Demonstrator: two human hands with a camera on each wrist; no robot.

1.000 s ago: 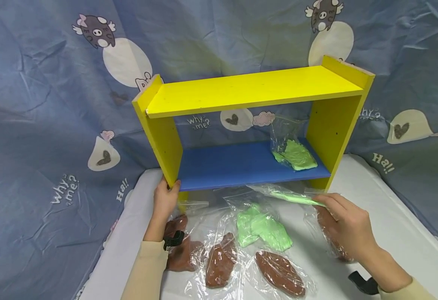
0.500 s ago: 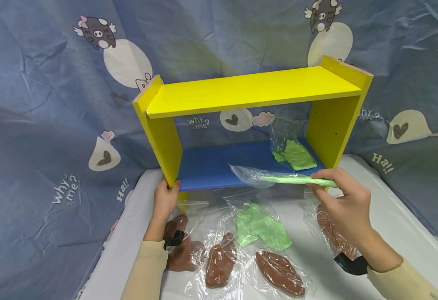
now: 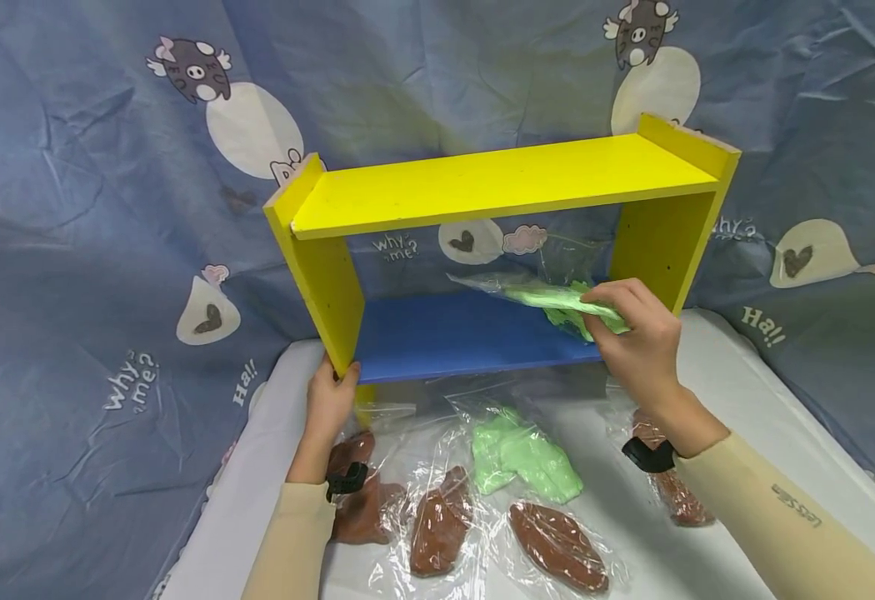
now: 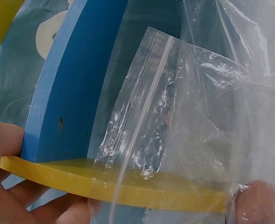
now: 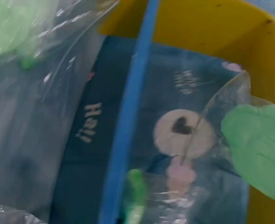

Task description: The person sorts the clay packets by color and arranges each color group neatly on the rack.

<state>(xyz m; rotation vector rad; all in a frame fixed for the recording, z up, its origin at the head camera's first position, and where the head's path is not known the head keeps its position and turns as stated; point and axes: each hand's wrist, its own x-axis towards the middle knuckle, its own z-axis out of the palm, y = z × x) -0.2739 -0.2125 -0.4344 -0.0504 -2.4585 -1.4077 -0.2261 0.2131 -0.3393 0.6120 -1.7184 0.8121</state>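
Note:
My left hand (image 3: 331,400) grips the lower left side of a yellow shelf unit (image 3: 497,179), thumb at the corner of its blue shelf board (image 3: 437,333). Between thumb and fingers, my right hand (image 3: 636,337) pinches a zip bag with a flat light-green piece (image 3: 542,297), held nearly level over the blue board's right half. Behind and below it, another bagged green piece (image 3: 568,323) sits on the board, partly hidden. In the right wrist view the held green piece (image 5: 258,144) shows at the right edge, with only a bit of finger.
On the white table in front lie a bagged green piece (image 3: 520,454) and several bagged brown pieces, one at the middle (image 3: 441,521) and one under my right forearm (image 3: 677,492). A clear zip bag (image 4: 175,116) fills much of the left wrist view. Blue printed cloth (image 3: 107,250) hangs behind.
My right hand has lifted the bagged green piece from below the blue board's front edge up and inward over the board. The left hand stays in place.

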